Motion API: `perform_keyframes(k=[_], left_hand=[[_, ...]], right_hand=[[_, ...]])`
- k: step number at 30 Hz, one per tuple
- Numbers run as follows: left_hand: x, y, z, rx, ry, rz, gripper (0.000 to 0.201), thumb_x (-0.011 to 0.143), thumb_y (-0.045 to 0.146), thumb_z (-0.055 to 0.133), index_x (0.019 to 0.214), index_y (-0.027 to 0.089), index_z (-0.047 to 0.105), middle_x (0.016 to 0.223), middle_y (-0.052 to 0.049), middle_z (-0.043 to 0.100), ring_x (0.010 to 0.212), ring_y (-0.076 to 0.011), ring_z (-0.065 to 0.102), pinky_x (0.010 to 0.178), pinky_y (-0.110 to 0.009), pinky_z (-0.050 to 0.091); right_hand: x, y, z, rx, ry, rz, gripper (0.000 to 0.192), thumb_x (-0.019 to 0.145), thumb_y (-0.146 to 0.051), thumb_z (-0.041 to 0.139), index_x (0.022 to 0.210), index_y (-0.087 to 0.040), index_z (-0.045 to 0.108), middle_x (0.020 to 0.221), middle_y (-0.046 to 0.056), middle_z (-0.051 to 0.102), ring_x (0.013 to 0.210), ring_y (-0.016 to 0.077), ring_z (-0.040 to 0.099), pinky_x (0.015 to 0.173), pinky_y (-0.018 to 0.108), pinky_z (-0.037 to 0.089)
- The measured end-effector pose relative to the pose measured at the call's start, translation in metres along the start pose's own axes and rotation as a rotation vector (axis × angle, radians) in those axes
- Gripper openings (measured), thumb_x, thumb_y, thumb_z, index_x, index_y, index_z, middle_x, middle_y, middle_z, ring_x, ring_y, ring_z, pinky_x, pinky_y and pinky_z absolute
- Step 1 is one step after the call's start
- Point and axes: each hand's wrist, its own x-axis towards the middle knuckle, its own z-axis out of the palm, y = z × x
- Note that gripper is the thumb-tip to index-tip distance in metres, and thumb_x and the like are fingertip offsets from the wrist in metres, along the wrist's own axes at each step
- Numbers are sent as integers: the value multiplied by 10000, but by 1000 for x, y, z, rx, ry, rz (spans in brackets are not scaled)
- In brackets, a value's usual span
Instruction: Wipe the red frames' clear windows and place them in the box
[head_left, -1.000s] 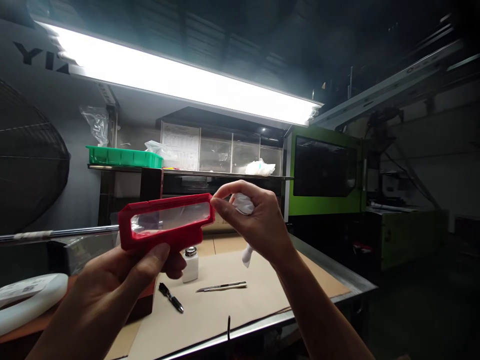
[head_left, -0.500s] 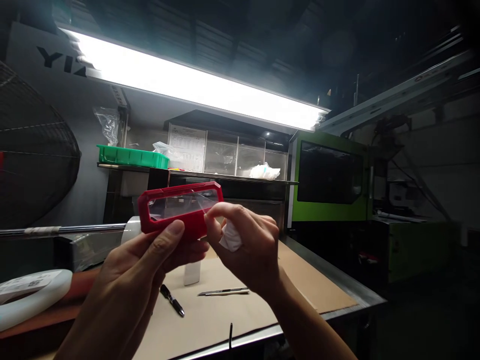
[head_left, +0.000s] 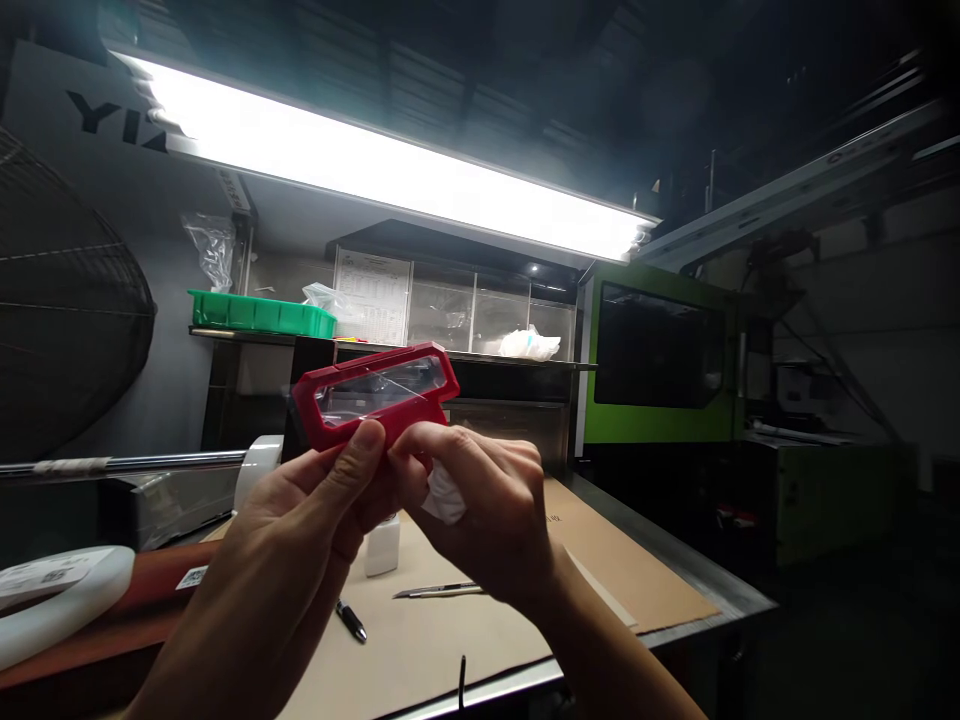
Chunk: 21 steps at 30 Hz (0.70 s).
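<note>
— Workshop gloom is hanging over everything except where the long strip light (head_left: 390,170) is glaring; what is sitting under it?

— The red plastic frame with a clear window (head_left: 375,394) is being held up in the air in front of the shelving, above the bench (head_left: 675,590), tilting with its right end higher.

— Who is holding it?

— The left hand (head_left: 315,520) is keeping its grip clamped on the frame's lower edge, thumb pressing on the front. The right hand (head_left: 487,510) is touching the same lower edge beside that thumb, its grip closing around a wad of white cloth (head_left: 444,496).

— And below the hands?

— Brown cardboard (head_left: 600,560) is covering the bench. A small white bottle (head_left: 381,544) is standing on it just under the hands, a black pen (head_left: 350,620) is lying near the bottle, and a slim metal blade (head_left: 439,590) is lying to the pen's right.

— Farther out?

— A white ring-shaped part (head_left: 60,600) is resting at the left edge, a green tray (head_left: 259,312) is sitting on the shelf behind, and a green machine (head_left: 652,360) is standing at the right.
</note>
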Motion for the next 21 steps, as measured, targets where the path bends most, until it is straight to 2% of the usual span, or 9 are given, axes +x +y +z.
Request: perform_keyframes(k=[3,7,12,15,17,21], left_hand=[[4,-2,-6,23,-17,12,252,593,390,810,766,224,730,568,39,683,522,-75,608,517,-100,504],[7,-2,-10,41,5,-3,310,630,384,785,894,235,722,820,-9,745,805,-147,674,718,-169,550],[10,0,-12,14,11,11,314,630,356,775,905,212,728,822,-34,753,821,-203,688,644,-194,567],[13,1,-16,7,-7,56,232,678,313,737,882,202,726,851,-34,760,851,-204,689,687,-199,566],[16,3,-19,12,1,92,201,704,312,715,867,195,724,877,-40,763,855,-207,692,725,-214,567],[19,11,-23,43,19,80,304,609,394,774,819,177,740,767,-67,769,693,-213,709,670,-221,576]], right_hand=[[3,1,-3,27,-40,32,63,843,-127,558,836,-157,613,680,-30,668,543,62,572,533,176,416],[6,2,-7,-5,-127,53,79,860,-156,550,862,-156,629,729,-18,694,567,74,593,557,182,437],[7,-2,-9,-71,-204,-15,167,862,-150,537,973,-110,656,747,28,719,592,119,635,587,221,471],[6,-6,-11,2,-234,-68,225,850,-102,530,1041,-95,647,789,45,726,636,133,651,596,233,473],[9,-7,-13,141,-182,11,195,846,-114,552,1010,-111,658,758,24,707,587,100,616,559,212,460],[22,4,-19,416,50,420,85,826,-243,633,864,-181,677,552,-57,537,436,45,428,414,178,357]])
